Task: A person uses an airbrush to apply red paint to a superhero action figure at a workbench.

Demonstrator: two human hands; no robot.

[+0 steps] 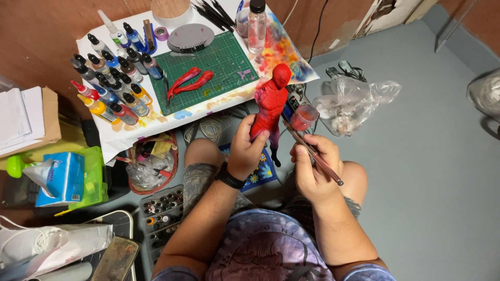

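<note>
Presently, left of the red figure (271, 106), paint bottles (109, 78) and a green cutting mat (219, 65) occupy the desk (122, 136). The left hand (245, 151) has its grip clenched about the figure's legs, holding it above the lap, long axis near upright, head pointing away toward the mat. Right of the figure, the right hand (312, 166) pinches a brush (312, 153) near a small red cup (303, 116). Recommended: steady wrist, light strokes along the body.
</note>
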